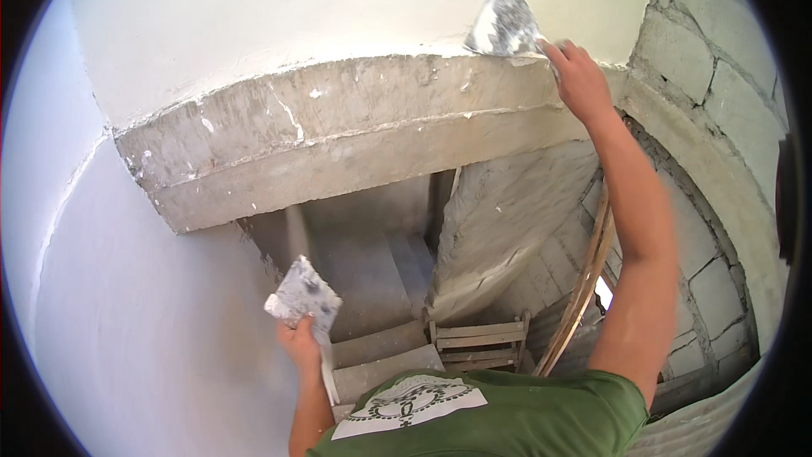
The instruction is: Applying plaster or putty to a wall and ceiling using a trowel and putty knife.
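Observation:
My right hand (582, 85) reaches up and is closed round the handle of a putty knife (505, 24). The wide triangular blade is smeared with white and grey putty and lies against the pale wall (338, 0), just above the concrete beam's top edge. Lower down on the left, my left hand (299, 340) grips a second flat scraper (306, 292), its blade pointing up. White putty coats that blade, with a lump at its left corner. The left hand's grip on the handle is partly hidden.
A rough concrete beam (364, 123) with white splatters crosses below the wall. Beneath it are concrete steps (385, 355), a wooden chair (480, 338) and a leaning wooden strip (584, 288). Bare block wall (694, 51) stands on the right, a smooth pale wall (135, 305) on the left.

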Demonstrator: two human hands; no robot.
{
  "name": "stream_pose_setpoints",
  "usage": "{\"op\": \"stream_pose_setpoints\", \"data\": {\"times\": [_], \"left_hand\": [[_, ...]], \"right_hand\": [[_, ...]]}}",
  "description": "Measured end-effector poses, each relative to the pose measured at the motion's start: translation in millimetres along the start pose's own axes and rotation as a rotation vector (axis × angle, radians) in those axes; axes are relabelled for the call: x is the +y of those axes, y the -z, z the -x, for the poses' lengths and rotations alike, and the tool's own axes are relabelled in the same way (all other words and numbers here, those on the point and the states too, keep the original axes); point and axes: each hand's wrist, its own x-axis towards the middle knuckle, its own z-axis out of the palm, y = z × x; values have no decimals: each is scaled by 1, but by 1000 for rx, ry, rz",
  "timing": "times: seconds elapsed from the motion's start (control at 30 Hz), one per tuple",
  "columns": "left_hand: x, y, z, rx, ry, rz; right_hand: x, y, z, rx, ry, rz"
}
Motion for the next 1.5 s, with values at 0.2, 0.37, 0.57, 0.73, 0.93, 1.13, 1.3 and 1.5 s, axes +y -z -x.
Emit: {"op": "stream_pose_setpoints", "data": {"times": [0.2,0.37,0.57,0.73,0.93,1.13,1.3,1.5], "left_hand": [[152,-18,-84,-42,-1288,-655],[219,-66,-115,-55,-731,-52],[163,-118,-114,-575,-22,729],[118,-153,-72,-684,321,787],[150,-95,-71,-720,163,1037],[169,-77,-91,-242,-309,529],[173,-80,-85,-200,-359,391],[170,-90,-69,-304,-352,339]], "right_hand": [[-9,33,99,23,-363,-107],[-48,69,140,88,-464,-501],[-99,91,113,-151,-406,-1200],[-180,51,108,-219,-85,-1183],[-128,20,105,-328,-272,-795],[-151,119,57,-246,128,-693],[-192,134,46,-157,458,-500],[-205,130,46,-221,456,-478]]}}
